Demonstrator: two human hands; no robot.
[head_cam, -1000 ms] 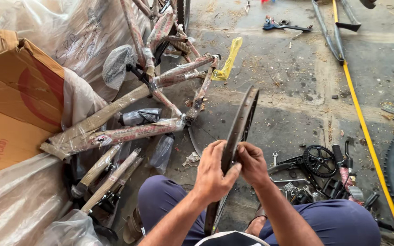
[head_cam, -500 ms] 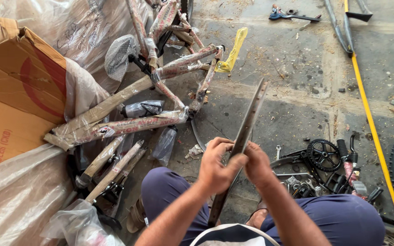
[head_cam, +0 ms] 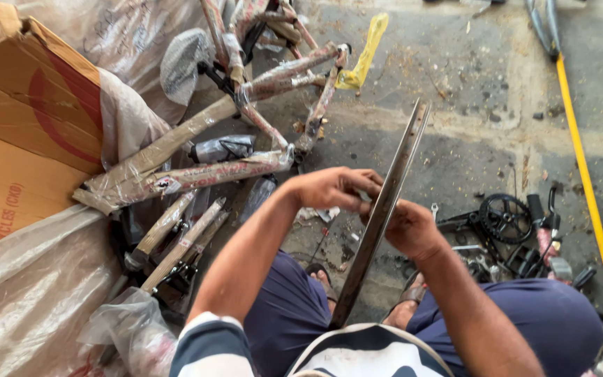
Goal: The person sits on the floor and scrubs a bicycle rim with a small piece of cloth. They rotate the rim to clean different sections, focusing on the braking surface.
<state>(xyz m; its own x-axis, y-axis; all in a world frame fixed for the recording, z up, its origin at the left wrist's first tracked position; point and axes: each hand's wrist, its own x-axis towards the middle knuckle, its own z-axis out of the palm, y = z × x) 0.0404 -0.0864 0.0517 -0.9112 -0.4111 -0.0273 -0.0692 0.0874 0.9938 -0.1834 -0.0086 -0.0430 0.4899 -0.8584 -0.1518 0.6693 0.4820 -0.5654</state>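
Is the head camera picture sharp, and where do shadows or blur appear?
Head view: even daylight, no strong glare; the wheel rim is fairly sharp, the left hand and right hand slightly soft; the wrapped bicycle frame is clear; soft shadow lies on the concrete floor; the edges bend a little.

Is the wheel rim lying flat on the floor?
No, both hands hold the rim on edge above the lap.
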